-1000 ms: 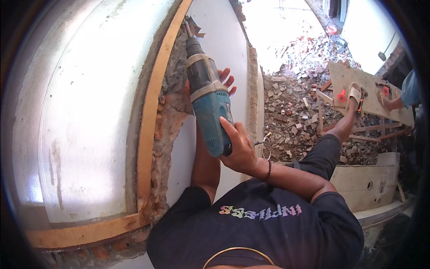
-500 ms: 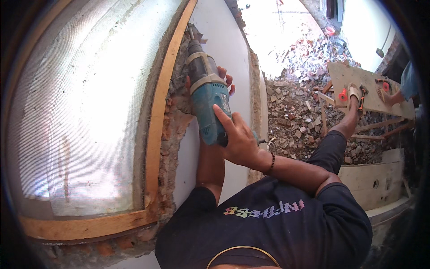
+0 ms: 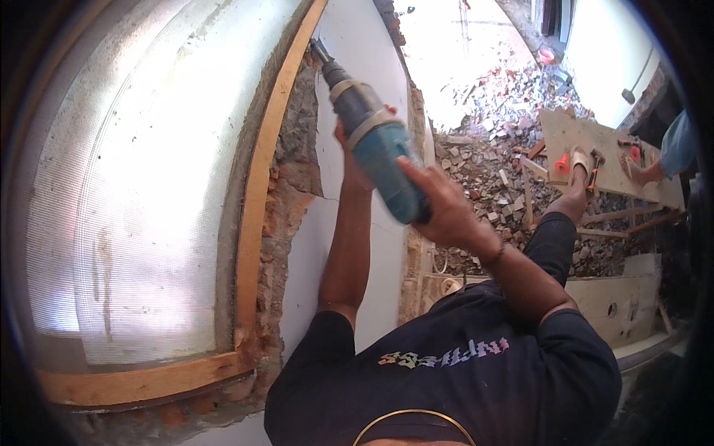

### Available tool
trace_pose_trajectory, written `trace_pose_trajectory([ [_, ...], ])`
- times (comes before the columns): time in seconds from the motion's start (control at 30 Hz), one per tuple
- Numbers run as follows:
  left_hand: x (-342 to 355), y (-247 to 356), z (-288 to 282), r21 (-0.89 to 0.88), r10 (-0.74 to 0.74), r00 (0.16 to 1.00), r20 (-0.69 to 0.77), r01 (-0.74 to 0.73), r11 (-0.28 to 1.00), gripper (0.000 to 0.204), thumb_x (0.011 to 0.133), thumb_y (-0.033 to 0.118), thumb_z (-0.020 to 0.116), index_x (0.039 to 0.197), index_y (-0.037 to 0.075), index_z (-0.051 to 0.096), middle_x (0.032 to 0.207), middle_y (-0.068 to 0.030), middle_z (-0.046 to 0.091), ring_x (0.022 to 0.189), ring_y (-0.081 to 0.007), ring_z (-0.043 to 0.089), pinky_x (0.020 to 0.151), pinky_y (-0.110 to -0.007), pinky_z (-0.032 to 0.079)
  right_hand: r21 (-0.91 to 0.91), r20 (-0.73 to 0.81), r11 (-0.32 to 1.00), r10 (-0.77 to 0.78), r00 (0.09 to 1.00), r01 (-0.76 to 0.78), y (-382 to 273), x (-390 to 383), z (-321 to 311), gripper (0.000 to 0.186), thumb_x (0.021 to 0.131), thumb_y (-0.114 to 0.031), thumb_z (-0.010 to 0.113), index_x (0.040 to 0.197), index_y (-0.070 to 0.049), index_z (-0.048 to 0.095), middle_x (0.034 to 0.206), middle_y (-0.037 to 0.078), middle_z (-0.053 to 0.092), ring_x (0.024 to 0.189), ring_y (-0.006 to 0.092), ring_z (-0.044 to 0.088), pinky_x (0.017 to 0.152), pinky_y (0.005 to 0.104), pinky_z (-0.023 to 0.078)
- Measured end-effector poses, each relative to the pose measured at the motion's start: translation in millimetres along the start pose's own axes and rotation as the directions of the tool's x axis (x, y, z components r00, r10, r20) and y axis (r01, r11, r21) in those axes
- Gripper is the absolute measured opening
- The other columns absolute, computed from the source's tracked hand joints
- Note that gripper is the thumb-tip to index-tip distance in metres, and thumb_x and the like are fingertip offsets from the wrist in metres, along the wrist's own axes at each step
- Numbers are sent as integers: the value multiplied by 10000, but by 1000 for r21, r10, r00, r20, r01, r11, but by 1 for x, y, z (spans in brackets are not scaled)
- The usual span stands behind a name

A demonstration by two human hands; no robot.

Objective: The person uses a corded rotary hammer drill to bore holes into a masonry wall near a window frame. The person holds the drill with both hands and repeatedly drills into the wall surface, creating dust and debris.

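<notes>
A teal and grey demolition hammer (image 3: 387, 149) is in both my hands, slanting up and left. Its chisel bit (image 3: 321, 50) meets the broken plaster edge beside the wooden frame, near the top of the wall. My left hand (image 3: 351, 160) is closed round the tool's front body from below, with most of its fingers hidden behind it. My right hand (image 3: 450, 212) grips the rear end, one finger lying along the casing. Rough mortar and brick (image 3: 294, 149) show between the wooden frame (image 3: 256, 201) and the white plaster (image 3: 383, 223).
A mesh-patterned, bright window panel (image 3: 149, 186) fills the left. At the right, my sandalled foot (image 3: 580, 165) rests on a wooden plank platform (image 3: 617, 149) with hammers (image 3: 596, 169) on it. Another person's bare foot (image 3: 645, 175) stands there. Broken rubble (image 3: 483, 178) covers the floor beyond.
The hammer's rear has swung right and the tool now tilts more. My right hand moved right with it. A loose plaster flake by the bit no longer shows, and bare mortar shows there.
</notes>
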State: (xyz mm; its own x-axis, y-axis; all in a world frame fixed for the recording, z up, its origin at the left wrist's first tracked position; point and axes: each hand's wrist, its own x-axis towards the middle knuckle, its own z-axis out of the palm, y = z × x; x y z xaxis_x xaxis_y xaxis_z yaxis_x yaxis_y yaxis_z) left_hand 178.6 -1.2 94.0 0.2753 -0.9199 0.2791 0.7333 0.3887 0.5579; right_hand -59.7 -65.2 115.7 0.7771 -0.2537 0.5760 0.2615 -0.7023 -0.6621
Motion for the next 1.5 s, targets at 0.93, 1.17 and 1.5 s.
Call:
trace_pose_trajectory([
  [0.93,-8,-106,113,191,281,901,-330,-228,955,805,924,587,663,1463,39,424,1406,-74,578,1312,-219,558,1122,-430,462,451,326,799,267,907,-397,32,-33,-200,1026,630,-103,817,1542,-4,356,1463,146,513,1326,248,536,1096,399,447],
  [1.17,-3,-104,106,106,293,901,-320,-273,956,756,948,590,661,1439,51,464,1403,-77,587,1342,-223,535,1107,-431,465,262,246,960,28,969,-94,21,-17,-199,979,654,-185,848,1489,74,409,1417,204,561,1286,294,576,1091,404,444],
  [1.5,-88,-64,65,-15,171,966,-193,-177,984,1023,787,619,796,1439,-62,400,1231,-221,544,1165,-352,614,1005,-497,565,321,68,942,-130,989,101,-30,-94,-40,914,788,-42,812,1499,121,262,1040,182,626,820,283,605,664,412,489],
])
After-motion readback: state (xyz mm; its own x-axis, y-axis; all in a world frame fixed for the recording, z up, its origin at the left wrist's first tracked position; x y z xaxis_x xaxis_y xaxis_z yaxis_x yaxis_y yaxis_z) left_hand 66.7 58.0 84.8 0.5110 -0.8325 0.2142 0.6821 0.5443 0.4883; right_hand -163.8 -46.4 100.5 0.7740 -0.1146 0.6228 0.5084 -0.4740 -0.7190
